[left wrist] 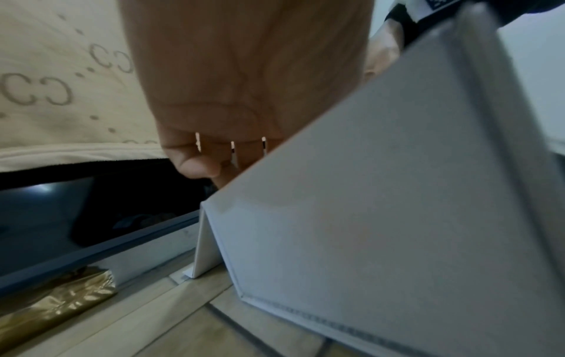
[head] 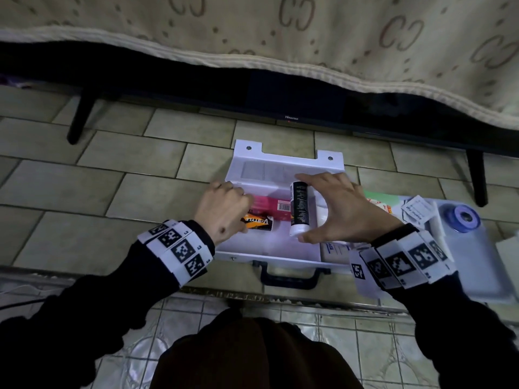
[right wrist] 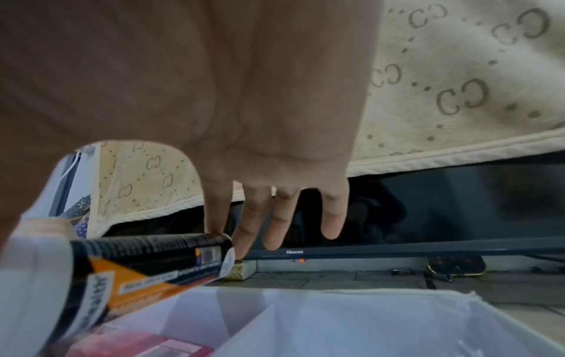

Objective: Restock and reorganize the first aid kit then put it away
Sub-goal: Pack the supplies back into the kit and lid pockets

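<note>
floor: pale greenish tiles (head: 118, 175) laid like bricks, dark grout, with glossier patterned tiles (head: 373, 357) down at 6 o'clock
step: a worn edge strip (head: 84, 276) runs between the two tilings
tv: Hisense flat screen (head: 292, 102) on black legs (head: 77, 122), across 12 o'clock
cover: beige cloth (head: 252, 32) with a CC print draped over the tv top
light: pretty dim
</note>
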`<state>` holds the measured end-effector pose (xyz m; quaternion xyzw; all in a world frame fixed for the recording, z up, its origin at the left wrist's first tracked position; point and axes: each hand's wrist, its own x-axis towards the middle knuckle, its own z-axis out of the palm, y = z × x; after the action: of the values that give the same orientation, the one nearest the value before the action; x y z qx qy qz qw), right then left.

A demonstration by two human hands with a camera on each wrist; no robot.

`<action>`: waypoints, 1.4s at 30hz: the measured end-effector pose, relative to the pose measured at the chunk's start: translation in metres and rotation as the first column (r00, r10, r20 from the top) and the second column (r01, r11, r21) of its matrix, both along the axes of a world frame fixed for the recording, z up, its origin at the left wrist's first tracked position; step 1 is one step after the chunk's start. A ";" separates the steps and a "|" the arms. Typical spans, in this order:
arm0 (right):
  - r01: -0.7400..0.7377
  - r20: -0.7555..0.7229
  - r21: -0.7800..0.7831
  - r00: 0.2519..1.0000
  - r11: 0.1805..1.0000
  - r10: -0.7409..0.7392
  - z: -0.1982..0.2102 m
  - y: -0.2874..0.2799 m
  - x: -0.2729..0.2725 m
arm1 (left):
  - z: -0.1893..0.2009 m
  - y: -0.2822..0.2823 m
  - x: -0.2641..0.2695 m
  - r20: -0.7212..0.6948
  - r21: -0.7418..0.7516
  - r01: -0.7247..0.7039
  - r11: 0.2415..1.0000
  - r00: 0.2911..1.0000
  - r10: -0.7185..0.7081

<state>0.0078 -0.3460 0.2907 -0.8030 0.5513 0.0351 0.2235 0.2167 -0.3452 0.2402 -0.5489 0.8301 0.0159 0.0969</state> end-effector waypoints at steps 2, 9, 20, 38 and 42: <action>-0.036 0.002 0.014 0.999 0.999 0.036 0.000 -0.003 0.001 | -0.003 0.001 0.000 -0.021 -0.005 0.002 1.000 1.000 -0.002; -0.385 -0.068 0.138 0.915 0.913 0.397 0.003 -0.013 0.024 | -0.003 -0.011 0.022 -0.397 0.172 -0.033 0.985 0.912 0.100; -0.806 -0.351 0.106 0.518 0.582 0.781 -0.024 -0.015 0.065 | -0.008 -0.044 0.041 -0.693 0.483 -0.317 0.816 0.432 0.578; -0.604 -0.291 0.006 0.761 0.797 0.580 -0.033 -0.011 0.065 | -0.007 -0.035 0.035 -0.699 0.424 -0.362 0.830 0.453 0.554; -0.590 -0.331 0.024 0.757 0.807 0.563 -0.043 -0.001 0.069 | -0.006 -0.034 0.035 -0.692 0.441 -0.363 0.821 0.444 0.569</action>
<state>0.0771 -0.3472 0.2473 -0.9251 0.3069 0.2106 0.0756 0.2514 -0.3796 0.2342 -0.6737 0.5887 0.3816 -0.2322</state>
